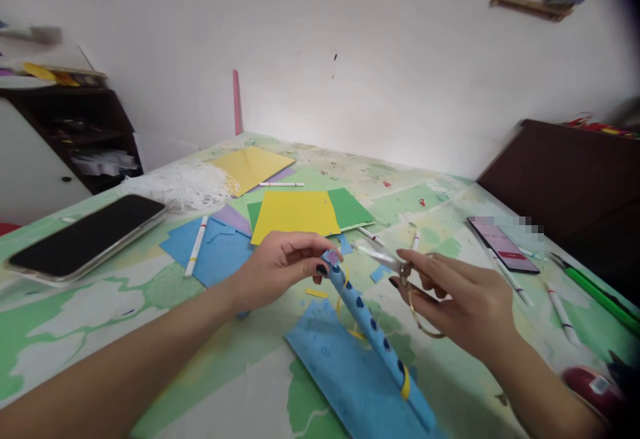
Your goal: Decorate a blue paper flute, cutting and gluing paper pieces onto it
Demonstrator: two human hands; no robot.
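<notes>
Between the thumb and fingers of my left hand (285,269) is the upper end of a rolled blue paper tube (374,332). Dark blue spots run along the tube, and a yellow paper band (405,383) circles its lower part. My right hand (463,292) is closed on a pair of scissors (404,271), fingers at the gold handles, blades pointing left toward the tube's top. The blades are blurred and appear apart from the tube. Under the tube lies a blue paper sheet (325,352), with a small yellow paper strip (317,293) beside it.
Yellow paper (295,216), green paper (350,207) and blue paper (180,246) lie on the patterned tablecloth (200,359). A black-screened phone (90,232) and white string (185,186) are at left. A lit phone (503,246), several white markers and a green cutter (600,296) sit at right.
</notes>
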